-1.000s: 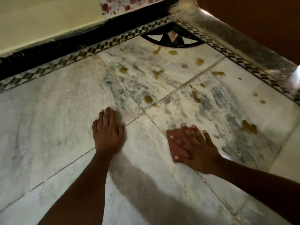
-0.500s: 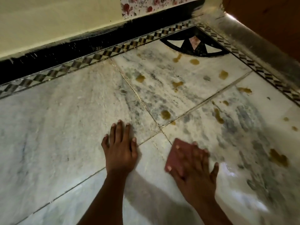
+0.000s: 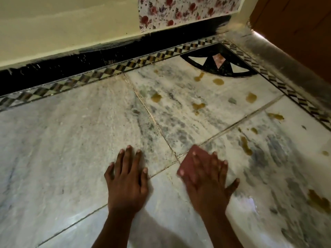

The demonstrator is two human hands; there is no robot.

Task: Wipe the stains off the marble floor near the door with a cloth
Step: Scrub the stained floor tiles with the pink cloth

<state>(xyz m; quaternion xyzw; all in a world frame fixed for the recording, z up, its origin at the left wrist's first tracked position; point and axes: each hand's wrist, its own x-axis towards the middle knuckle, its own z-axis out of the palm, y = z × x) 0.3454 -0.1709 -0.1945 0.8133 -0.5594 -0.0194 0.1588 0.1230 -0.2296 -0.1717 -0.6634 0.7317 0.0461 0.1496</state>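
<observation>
On the pale grey-veined marble floor [image 3: 62, 140], the left hand [image 3: 127, 178] is being rested flat, fingers straight and slightly spread, nothing being held. Just to its right, where the tile joints cross, a small reddish-pink cloth [image 3: 189, 163] is being pressed to the floor under the straight, spread fingers of the right hand [image 3: 208, 181], which is blurred. Further right and beyond, yellowish-brown stains [image 3: 251, 97] are being left scattered near the brown wooden door [image 3: 295, 24].
</observation>
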